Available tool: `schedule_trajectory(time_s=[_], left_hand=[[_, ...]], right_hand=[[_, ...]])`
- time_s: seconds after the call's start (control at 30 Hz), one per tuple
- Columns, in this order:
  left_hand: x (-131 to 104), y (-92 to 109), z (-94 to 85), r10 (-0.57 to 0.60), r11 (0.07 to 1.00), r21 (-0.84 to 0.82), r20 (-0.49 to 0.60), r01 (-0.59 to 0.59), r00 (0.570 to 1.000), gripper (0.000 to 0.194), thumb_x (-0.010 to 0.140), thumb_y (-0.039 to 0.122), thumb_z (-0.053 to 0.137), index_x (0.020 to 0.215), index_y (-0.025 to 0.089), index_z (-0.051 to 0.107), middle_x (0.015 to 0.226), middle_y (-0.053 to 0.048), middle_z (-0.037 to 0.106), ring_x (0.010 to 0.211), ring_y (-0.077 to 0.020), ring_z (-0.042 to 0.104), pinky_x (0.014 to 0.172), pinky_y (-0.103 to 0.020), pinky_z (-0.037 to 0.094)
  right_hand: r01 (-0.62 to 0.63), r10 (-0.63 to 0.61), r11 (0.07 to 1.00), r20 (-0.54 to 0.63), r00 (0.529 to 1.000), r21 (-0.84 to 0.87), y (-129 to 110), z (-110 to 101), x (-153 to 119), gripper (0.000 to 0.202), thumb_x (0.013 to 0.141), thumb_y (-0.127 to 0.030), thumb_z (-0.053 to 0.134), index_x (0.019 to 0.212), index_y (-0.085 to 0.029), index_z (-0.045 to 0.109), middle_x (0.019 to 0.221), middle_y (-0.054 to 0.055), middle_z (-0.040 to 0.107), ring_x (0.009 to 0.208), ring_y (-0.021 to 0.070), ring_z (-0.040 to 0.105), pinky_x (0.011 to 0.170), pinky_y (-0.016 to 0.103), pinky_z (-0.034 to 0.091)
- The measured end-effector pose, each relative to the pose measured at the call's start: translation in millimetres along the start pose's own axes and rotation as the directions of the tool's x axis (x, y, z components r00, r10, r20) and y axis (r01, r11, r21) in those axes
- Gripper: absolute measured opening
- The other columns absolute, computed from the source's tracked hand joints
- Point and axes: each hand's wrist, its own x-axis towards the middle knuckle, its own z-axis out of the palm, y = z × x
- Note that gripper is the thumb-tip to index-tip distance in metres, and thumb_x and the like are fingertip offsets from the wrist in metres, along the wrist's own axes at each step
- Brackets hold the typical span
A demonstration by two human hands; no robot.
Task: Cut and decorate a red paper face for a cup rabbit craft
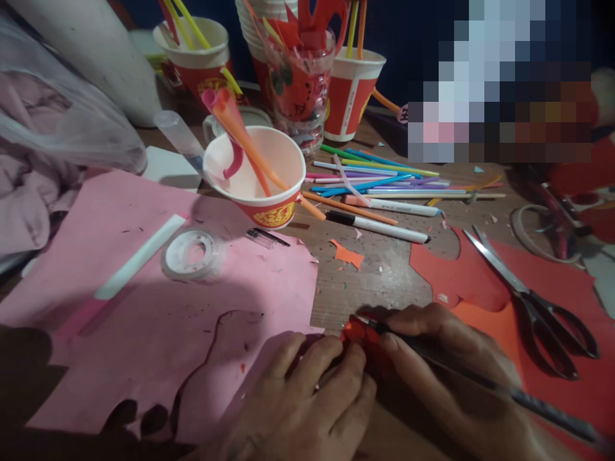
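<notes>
In right hand (468, 347), slender, pointed tool (461, 369)

Held tool (466, 370): black, silvery tip. Piece (353, 333) at its tip is red. Big sheet (273, 282): pink. Other sheet (562, 282): red. Card (494, 320): orange. Scissors (523, 296): silver blades, black handles. Front cup (269, 214): white inside, red outside, yellow print. Loose straws (379, 174): green, blue, purple, yellow. Desk (384, 285): brown woodgrain.

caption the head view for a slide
Left hand at a small red piece, right hand holding a slim dark tool over it, scissors lying nearby.
</notes>
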Motion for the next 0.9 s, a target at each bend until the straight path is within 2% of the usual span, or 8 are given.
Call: schedule_trajectory(time_s=[0.17, 0.3, 0.43, 0.5, 0.57, 0.73, 0.8, 0.9], left_hand=[[0.7, -0.6, -1.0, 0.005, 1.0, 0.008, 0.031, -0.005, 1.0, 0.041, 0.081, 0.054, 0.052, 0.104, 0.021, 0.06, 0.108, 0.001, 0.063, 0.095, -0.0203, 0.047, 0.081, -0.035, 0.029], [0.0, -1.4, -3.4, 0.015, 0.999, 0.028, 0.077, -0.017, 0.997, 0.045, 0.081, 0.055, 0.051, 0.111, 0.021, 0.057, 0.114, 0.001, 0.061, 0.097, -0.0202, 0.046, 0.08, -0.035, 0.029], [-2.1, -1.9, -4.1, 0.023, 0.999, 0.03, 0.079, -0.026, 0.997, 0.047, 0.083, 0.054, 0.049, 0.115, 0.021, 0.054, 0.118, 0.0, 0.06, 0.099, -0.0204, 0.046, 0.081, -0.035, 0.029], [-2.8, -2.0, -3.3, 0.01, 1.0, 0.023, 0.057, -0.011, 0.998, 0.047, 0.082, 0.054, 0.049, 0.114, 0.02, 0.055, 0.117, 0.0, 0.06, 0.097, -0.0202, 0.047, 0.082, -0.035, 0.03], [-2.9, -2.2, -2.1, 0.004, 1.0, 0.019, 0.044, -0.005, 0.999, 0.046, 0.081, 0.054, 0.05, 0.112, 0.02, 0.056, 0.116, 0.0, 0.061, 0.097, -0.0202, 0.047, 0.083, -0.034, 0.03], [-1.3, -1.8, 0.8, 0.016, 0.999, 0.031, -0.033, -0.015, 0.999, 0.046, 0.08, 0.054, 0.051, 0.11, 0.019, 0.058, 0.111, -0.001, 0.063, 0.096, -0.0201, 0.048, 0.08, -0.033, 0.033], [-1.3, -0.9, 1.7, 0.007, 0.999, 0.039, -0.053, -0.005, 0.999, 0.044, 0.08, 0.052, 0.052, 0.109, 0.019, 0.058, 0.109, -0.001, 0.064, 0.097, -0.0201, 0.049, 0.082, -0.033, 0.033], [-2.3, 1.1, 3.4, 0.003, 0.999, 0.05, -0.087, 0.002, 0.996, 0.044, 0.081, 0.051, 0.05, 0.108, 0.018, 0.058, 0.109, -0.003, 0.064, 0.097, -0.0209, 0.049, 0.083, -0.034, 0.033]], right_hand=[[-0.048, 0.059, 0.984, -0.061, 0.996, 0.173, 1.3, -7.1, 0.9, 0.013, 0.076, -0.016, 0.065, 0.08, -0.027, 0.06, 0.07, -0.008, 0.07, 0.059, 0.0058, 0.066, 0.055, 0.007, 0.052], [-0.091, 0.127, 0.967, -0.141, 0.982, 0.236, -1.4, -14.6, 1.5, 0.01, 0.078, -0.018, 0.064, 0.081, -0.026, 0.06, 0.063, -0.005, 0.067, 0.054, 0.0086, 0.064, 0.05, 0.013, 0.052], [-0.074, 0.192, 0.943, -0.347, 0.918, 0.324, -4.3, -19.2, 8.0, 0.013, 0.076, -0.019, 0.065, 0.086, -0.026, 0.061, 0.07, -0.002, 0.068, 0.061, 0.0131, 0.065, 0.057, 0.021, 0.055], [-0.076, 0.219, 0.937, -0.405, 0.888, 0.34, -3.4, -20.7, 12.2, 0.016, 0.075, -0.019, 0.067, 0.089, -0.026, 0.062, 0.075, -0.001, 0.068, 0.066, 0.0133, 0.065, 0.063, 0.022, 0.055], [-0.095, 0.243, 0.918, -0.358, 0.901, 0.384, -1.0, -21.9, 15.2, 0.017, 0.075, -0.02, 0.067, 0.09, -0.026, 0.062, 0.078, -0.002, 0.068, 0.068, 0.0125, 0.064, 0.064, 0.021, 0.054], [-0.205, 0.296, 0.878, -0.154, 0.943, 0.433, 5.6, -22.0, 17.3, 0.009, 0.076, -0.024, 0.066, 0.081, -0.026, 0.06, 0.066, -0.004, 0.067, 0.056, 0.0112, 0.062, 0.048, 0.018, 0.05], [-0.221, 0.287, 0.9, -0.13, 0.949, 0.375, 6.5, -21.9, 17.0, 0.007, 0.075, -0.025, 0.066, 0.076, -0.024, 0.059, 0.063, -0.004, 0.066, 0.053, 0.0118, 0.061, 0.046, 0.019, 0.049], [-0.184, 0.199, 0.972, -0.093, 0.976, 0.147, 4.4, -23.9, 15.3, 0.01, 0.076, -0.026, 0.063, 0.068, -0.021, 0.058, 0.058, -0.001, 0.066, 0.049, 0.0134, 0.061, 0.044, 0.021, 0.047]])
